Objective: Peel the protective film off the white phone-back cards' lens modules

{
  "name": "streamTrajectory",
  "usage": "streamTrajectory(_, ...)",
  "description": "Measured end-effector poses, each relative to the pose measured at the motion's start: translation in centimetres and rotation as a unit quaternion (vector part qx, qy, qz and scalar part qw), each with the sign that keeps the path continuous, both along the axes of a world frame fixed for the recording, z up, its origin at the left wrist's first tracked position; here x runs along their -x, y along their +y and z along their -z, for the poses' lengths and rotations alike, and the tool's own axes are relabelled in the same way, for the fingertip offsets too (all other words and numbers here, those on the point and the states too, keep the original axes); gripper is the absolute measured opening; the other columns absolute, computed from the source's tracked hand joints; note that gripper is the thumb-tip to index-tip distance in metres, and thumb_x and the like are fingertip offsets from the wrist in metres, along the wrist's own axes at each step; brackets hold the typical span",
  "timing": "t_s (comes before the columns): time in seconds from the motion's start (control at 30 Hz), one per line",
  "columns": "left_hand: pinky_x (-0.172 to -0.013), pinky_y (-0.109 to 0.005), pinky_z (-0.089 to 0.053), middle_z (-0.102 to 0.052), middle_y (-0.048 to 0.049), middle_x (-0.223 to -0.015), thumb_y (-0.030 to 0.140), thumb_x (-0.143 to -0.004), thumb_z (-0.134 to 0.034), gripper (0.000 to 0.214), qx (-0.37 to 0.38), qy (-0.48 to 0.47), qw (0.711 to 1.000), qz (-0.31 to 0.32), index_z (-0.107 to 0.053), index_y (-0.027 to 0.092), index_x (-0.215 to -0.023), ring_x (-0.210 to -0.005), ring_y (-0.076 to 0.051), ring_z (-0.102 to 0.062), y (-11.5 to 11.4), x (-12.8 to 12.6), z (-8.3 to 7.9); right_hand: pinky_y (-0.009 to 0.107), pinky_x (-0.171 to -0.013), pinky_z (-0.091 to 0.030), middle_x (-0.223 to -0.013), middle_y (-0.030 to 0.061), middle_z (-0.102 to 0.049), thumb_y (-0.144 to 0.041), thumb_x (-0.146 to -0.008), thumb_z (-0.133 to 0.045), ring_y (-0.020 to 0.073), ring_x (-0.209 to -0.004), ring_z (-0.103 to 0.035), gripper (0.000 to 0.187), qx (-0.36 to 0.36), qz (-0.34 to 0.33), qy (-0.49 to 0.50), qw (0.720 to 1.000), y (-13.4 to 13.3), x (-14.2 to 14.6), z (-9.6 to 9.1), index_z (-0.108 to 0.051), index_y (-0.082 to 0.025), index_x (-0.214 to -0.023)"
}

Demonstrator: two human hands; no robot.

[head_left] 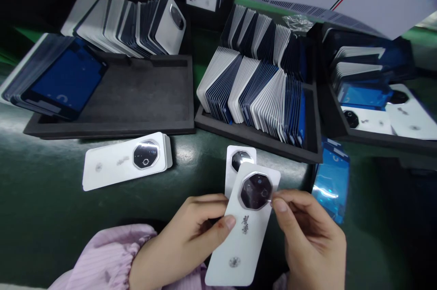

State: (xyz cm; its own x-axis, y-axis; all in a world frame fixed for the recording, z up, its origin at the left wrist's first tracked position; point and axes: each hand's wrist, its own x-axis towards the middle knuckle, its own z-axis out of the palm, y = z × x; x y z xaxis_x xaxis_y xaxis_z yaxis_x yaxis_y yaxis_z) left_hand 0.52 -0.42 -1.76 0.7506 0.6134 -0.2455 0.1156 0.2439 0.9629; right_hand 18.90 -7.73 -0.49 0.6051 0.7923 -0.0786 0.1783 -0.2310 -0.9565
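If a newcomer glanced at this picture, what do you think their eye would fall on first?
Probably the white panel at lower centre, held in the left hand, with the right hand at the edge of its dark window. Next might come the tightly fanned white and dark blue panels in the middle black tray, then the shiny blue sheet just beyond the right hand.

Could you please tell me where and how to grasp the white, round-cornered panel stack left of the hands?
Probably by both long edges at mid-length, the left hand, once free, coming from the near side: the white panel stack lies flat with that side open, while a black rectangular tray stands close behind. This should also spare the dark octagonal camera window at its right end.
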Motion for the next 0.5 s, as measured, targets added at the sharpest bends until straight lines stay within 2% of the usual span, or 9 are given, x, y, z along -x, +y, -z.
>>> streamTrajectory(0.17, -0.065, -0.026, -0.043, -0.061, -0.0036, -0.085, 0.029, -0.109, -0.048, 0.038, -0.051, 0.011, 0.999, 0.006, -0.058, 0.017, -0.074, -0.072, -0.016, -0.056, -0.2, 0.3, 0.1, 0.023, -0.051, -0.041, -0.067, -0.0033, -0.066, -0.032, -0.088, -0.081, 0.0104, -0.053, -0.049, 0.011, 0.027, 0.015, -0.112, 0.993, 0.2, 0.2, 0.7, -0.075, -0.025, -0.083)
streamTrajectory(0.27, -0.064, -0.025, -0.043, -0.061, -0.0030, -0.085, 0.028, -0.109, -0.047, 0.037, -0.059, 0.020, 0.998, -0.004, -0.061, 0.017, -0.076, -0.071, -0.015, -0.056, -0.3, 0.2, 0.2, 0.021, -0.050, -0.044, -0.067, -0.0059, -0.061, -0.034, -0.087, -0.081, 0.0103, -0.053, -0.051, 0.017, 0.050, 0.009, -0.084, 0.995, 0.4, -0.3, 1.2, -0.067, -0.026, -0.093)
streamTrajectory(0.37, -0.062, -0.024, -0.042, -0.062, -0.0021, -0.084, 0.030, -0.110, -0.048, 0.036, -0.041, 0.015, 0.999, -0.021, -0.067, 0.017, -0.081, -0.071, -0.015, -0.056, -0.3, -0.1, 0.1, 0.019, -0.049, -0.043, -0.070, -0.0061, -0.058, -0.044, -0.094, -0.074, 0.0112, -0.056, -0.051, 0.020, 0.064, -0.069, 0.021, 0.995, 0.5, -1.0, 1.5, -0.062, -0.028, -0.099)
streamTrajectory(0.43, -0.061, -0.023, -0.044, -0.064, -0.0015, -0.082, 0.031, -0.110, -0.050, 0.036, -0.045, 0.016, 0.998, -0.029, -0.070, 0.017, -0.083, -0.071, -0.015, -0.058, -0.1, 0.1, -0.1, 0.020, -0.048, -0.041, -0.068, -0.0043, -0.059, -0.052, -0.097, -0.067, 0.0116, -0.055, -0.050, 0.028, 0.098, -0.136, 0.063, 0.984, 0.5, -1.3, 1.6, -0.065, -0.025, -0.091)
streamTrajectory(0.5, -0.061, -0.023, -0.048, -0.068, -0.0022, -0.085, 0.031, -0.110, -0.050, 0.035, -0.074, 0.027, 0.997, -0.024, -0.075, 0.018, -0.089, -0.071, -0.015, -0.063, 0.4, 0.9, -0.3, 0.022, -0.050, -0.043, -0.066, -0.0021, -0.061, -0.059, -0.097, -0.063, 0.0128, -0.056, -0.052, 0.039, 0.124, -0.167, 0.061, 0.976, 0.6, -1.6, 1.7, -0.067, -0.023, -0.083)
